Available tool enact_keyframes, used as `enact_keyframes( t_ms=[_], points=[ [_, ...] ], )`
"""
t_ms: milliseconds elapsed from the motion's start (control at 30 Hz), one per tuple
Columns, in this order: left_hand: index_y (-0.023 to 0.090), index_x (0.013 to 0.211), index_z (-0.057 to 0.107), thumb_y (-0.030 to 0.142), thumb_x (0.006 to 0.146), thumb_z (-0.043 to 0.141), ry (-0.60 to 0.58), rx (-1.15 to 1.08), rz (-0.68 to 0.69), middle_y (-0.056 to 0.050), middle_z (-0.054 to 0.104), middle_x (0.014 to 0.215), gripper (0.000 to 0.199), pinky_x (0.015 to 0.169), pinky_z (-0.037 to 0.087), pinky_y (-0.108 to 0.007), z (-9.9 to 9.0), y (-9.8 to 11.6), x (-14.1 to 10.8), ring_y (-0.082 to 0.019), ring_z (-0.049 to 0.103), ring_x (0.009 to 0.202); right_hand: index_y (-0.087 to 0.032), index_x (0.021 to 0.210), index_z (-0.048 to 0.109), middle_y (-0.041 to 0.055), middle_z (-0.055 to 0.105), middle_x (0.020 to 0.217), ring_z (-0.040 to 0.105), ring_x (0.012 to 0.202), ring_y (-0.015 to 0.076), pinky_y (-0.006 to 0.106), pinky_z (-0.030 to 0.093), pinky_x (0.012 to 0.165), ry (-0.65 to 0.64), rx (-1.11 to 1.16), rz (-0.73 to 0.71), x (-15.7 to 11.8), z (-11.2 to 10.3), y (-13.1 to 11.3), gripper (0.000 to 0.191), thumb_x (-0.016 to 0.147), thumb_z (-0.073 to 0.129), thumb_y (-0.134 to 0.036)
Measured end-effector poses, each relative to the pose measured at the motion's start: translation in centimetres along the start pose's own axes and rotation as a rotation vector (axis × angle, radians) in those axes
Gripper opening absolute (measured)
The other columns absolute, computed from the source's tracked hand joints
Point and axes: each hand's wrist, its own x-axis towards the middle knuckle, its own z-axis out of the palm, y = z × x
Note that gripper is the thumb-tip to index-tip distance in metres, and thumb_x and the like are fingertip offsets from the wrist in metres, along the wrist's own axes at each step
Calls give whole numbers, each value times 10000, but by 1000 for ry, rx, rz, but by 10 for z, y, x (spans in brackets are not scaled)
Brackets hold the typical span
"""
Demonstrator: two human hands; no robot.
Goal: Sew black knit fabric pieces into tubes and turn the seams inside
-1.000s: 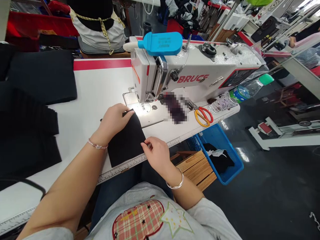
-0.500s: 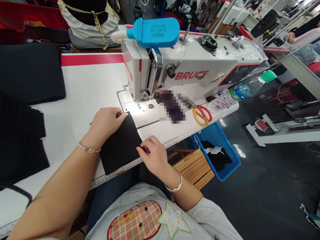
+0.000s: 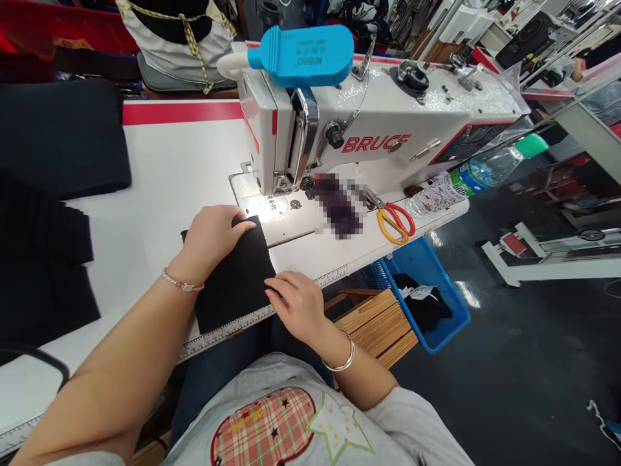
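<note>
A black cloth piece (image 3: pixel 235 285) lies flat on the white sewing table, its lower edge along the ruler strip at the front. My left hand (image 3: pixel 213 236) grips its top edge between thumb and fingers, close to the lit needle plate (image 3: pixel 274 206). At the cloth's right edge, my right hand (image 3: pixel 298 304) pinches the border with thumb and fingertips. The white sewing machine (image 3: pixel 378 123) stands just beyond the cloth, with a blue lamp (image 3: pixel 310 55) on its head. The cloth is left of and in front of the needle area, not under it.
Black cloth stacks (image 3: pixel 63 139) cover the table's left side. Scissors (image 3: pixel 395 220) and a plastic bottle (image 3: pixel 478 175) lie at the right of the machine. A blue basket (image 3: pixel 436 330) with dark cloth stands below, beside a wooden stool (image 3: pixel 378 323). A person sits across the table.
My left hand has moved slightly right with the cloth's top edge, and the cloth has turned a little. My right hand stays almost where it was. The view has shifted slightly.
</note>
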Motion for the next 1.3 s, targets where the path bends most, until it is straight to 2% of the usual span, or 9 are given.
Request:
enact_keyframes(
  t_ms=[167,300,467,667,800,900,1000,1300],
  points=[
    [222,738,596,441,804,551,27,-26,17,-61,690,808,233,675,404,-347,2,-3,4,-250,602,780,-211,1086,693,57,694,1032,573,821,174,308,485,744,-36,-63,-124,0,0,-2,251,958,531,-353],
    [219,739,601,434,808,533,35,-40,37,-60,695,828,236,670,403,-339,2,-3,4,-249,612,801,-201,1100,685,68,686,1028,554,928,211,351,480,799,-44,-45,-239,2,-3,3,294,935,568,-415],
    [221,667,559,403,854,460,54,-16,75,-40,673,740,279,642,373,-329,-1,2,0,-214,579,703,-172,1097,670,78,677,996,561,1042,215,368,479,904,-46,2,-269,4,-4,9,273,933,585,-374],
    [219,665,580,387,862,450,66,-58,61,-28,683,735,289,656,381,-320,-5,5,-2,-199,584,692,-162,1071,670,79,670,970,574,1050,214,363,496,905,-17,14,-346,6,-3,15,193,917,593,-251],
    [228,784,653,382,838,488,52,-83,35,-15,700,762,232,664,395,-312,-4,3,-2,-203,601,725,-200,1043,687,70,636,939,583,994,196,360,518,858,-6,13,-312,6,-2,19,221,902,521,-160],
    [228,821,661,388,831,503,45,-83,16,-12,689,737,225,646,394,-312,-4,3,-2,-198,587,693,-215,996,703,91,627,1046,583,999,199,363,526,838,25,5,-272,5,0,19,204,900,527,-178],
    [225,848,652,384,828,517,43,-84,5,-13,686,758,210,639,394,-308,-4,3,-2,-194,586,697,-196,962,706,109,626,1149,577,1068,204,365,521,882,71,35,-292,5,2,18,185,889,539,-164],
    [229,875,642,369,830,529,31,-41,-14,-16,692,808,185,642,396,-305,-3,3,-1,-209,613,753,-218,973,700,79,672,1084,581,1118,209,382,521,910,35,62,-280,5,8,21,194,865,551,-157]
  ],
)
